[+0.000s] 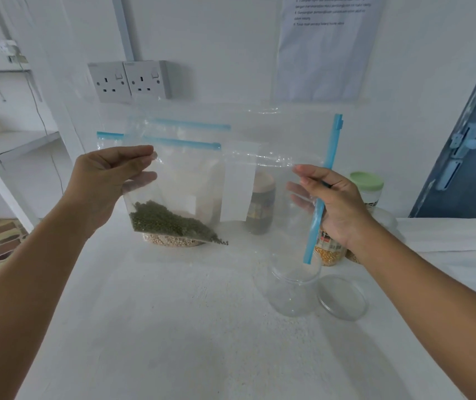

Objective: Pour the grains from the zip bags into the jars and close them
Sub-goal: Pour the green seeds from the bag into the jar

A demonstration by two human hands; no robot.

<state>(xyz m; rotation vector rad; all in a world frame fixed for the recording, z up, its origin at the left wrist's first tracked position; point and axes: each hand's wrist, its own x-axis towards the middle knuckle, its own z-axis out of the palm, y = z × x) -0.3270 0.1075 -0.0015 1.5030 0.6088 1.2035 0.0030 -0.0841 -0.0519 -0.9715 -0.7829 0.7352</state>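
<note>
I hold a clear zip bag [235, 180] sideways above the white table, its blue zip strip [322, 194] pointing down on the right. Green grains [167, 219] lie heaped in its lower left corner. My left hand [107, 180] pinches the bag's closed left end. My right hand [337, 203] grips the zip end, just above an open clear jar [293, 290] that holds nothing. The jar's clear lid [342, 297] lies flat on the table to its right.
Behind the held bag stand more zip bags [173, 134], one with pale grains [170, 241] at its bottom. A tan-lidded jar [261, 203], a green-lidded jar [366, 186] and a jar of yellow kernels [327, 252] stand near the wall. Wall sockets [130, 80] are at back left.
</note>
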